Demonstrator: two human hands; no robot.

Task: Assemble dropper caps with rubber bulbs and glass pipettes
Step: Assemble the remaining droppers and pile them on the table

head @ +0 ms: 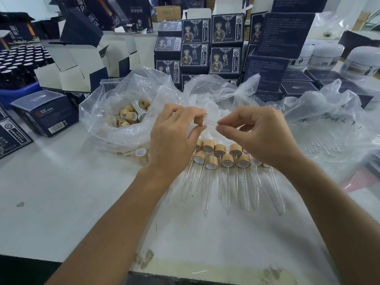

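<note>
I hold a short round cap (202, 120) with a wood-grain wall and a white inner lining in my left hand (174, 138), thumb and fingers pinching its sides, its open face turned toward my right hand (261, 136). A thin clear glass pipette (211, 122) runs from that opening across to my right fingertips (221, 122), which pinch its far end; both grips are narrow and closed on their parts, raised above the tabletop (61, 192). Below my hands lie two rows of finished droppers (218, 159), wooden caps side by side and long glass tubes pointing toward me on the pale, smooth surface. To the left, a crumpled clear bag (115, 112) holds a heap of loose caps (128, 116); one more cap (140, 154) lies just outside it. To the right, another clear bag (329, 128) holds glass pipettes. Dark blue printed boxes (205, 50) are stacked behind, white jars (327, 56) beside them.
</note>
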